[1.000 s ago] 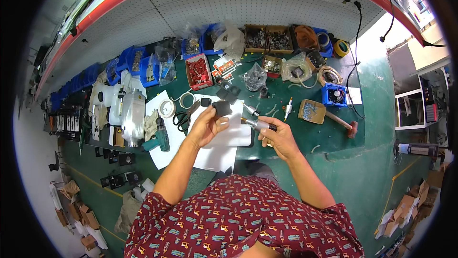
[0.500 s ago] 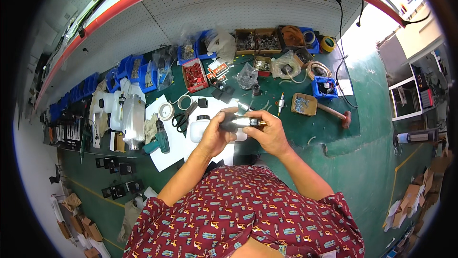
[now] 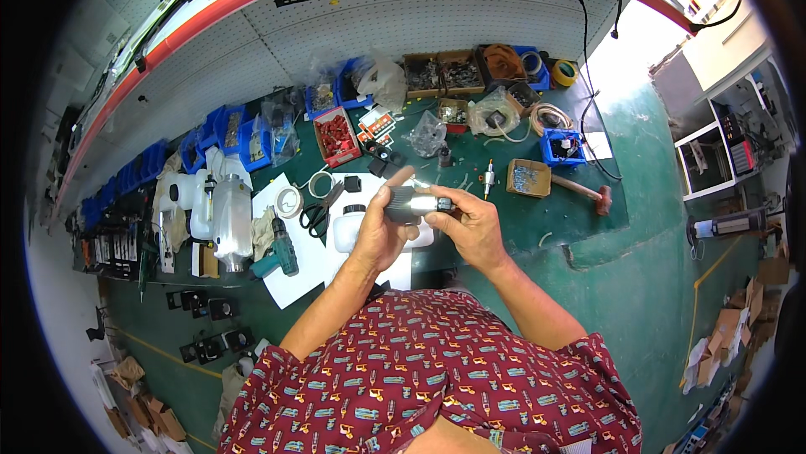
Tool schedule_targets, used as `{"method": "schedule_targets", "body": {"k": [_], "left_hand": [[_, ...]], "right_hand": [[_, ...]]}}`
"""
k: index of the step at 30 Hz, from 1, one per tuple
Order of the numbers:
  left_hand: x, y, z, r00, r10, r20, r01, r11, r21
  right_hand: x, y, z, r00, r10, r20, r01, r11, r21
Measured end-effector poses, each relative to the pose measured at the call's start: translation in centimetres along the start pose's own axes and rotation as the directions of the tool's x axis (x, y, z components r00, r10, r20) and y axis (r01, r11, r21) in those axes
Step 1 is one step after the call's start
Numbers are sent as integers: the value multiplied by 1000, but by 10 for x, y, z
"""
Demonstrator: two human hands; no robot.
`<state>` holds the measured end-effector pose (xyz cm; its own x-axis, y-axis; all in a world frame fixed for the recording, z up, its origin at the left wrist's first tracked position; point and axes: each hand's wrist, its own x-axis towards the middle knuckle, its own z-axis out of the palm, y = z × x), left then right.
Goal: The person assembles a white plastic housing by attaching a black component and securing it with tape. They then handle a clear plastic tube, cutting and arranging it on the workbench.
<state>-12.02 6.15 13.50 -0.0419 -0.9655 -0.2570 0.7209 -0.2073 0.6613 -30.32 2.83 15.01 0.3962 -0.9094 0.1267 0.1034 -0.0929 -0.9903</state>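
Over the bench's front edge I hold a cylindrical part [image 3: 418, 203] level between my hands. It has a black ribbed end on the left and a shiny silver body. My left hand [image 3: 378, 232] is closed round the black end, its index finger raised off it. My right hand [image 3: 473, 230] pinches the small dark fitting at the silver end between thumb and fingers. Behind my left hand lies a white plastic container [image 3: 342, 236] with a black cap, partly hidden by both hands. Black scissors [image 3: 316, 217] lie beside it on white paper [image 3: 284, 293].
A green cordless drill [image 3: 282, 251] lies left, near tape rolls [image 3: 288, 201]. A red parts box [image 3: 337, 136] and blue bins [image 3: 257, 141] line the back. To the right are a carton of screws [image 3: 528, 178], a hammer [image 3: 603, 199] and a syringe-like tool [image 3: 489, 178].
The cylindrical part has turned in my hands, and its ribbed black end now shows more. The brass tip at its right end is now covered by my right fingers. The view shifts slightly.
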Motion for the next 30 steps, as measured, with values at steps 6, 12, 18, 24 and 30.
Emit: {"method": "schedule_targets", "body": {"k": [6,12,18,24,30], "left_hand": [[1,-6,3,999,47,-22,-50,988,-147],[1,-4,12,994,101,38,-92,977,-194],[0,5,10,988,61,144,-44,993,-113],[-4,11,37,995,28,92,-20,996,-83],[-10,21,52,995,-60,83,67,994,-89]], "right_hand": [[-2,-10,-3,1000,-5,11,5,1000,0],[-2,-14,-1,998,51,-33,-47,993,108],[-1,-29,-2,1000,-17,20,16,999,36],[-5,-32,10,998,20,-59,-9,983,182],[-8,-33,20,994,-52,-93,70,978,196]]}}
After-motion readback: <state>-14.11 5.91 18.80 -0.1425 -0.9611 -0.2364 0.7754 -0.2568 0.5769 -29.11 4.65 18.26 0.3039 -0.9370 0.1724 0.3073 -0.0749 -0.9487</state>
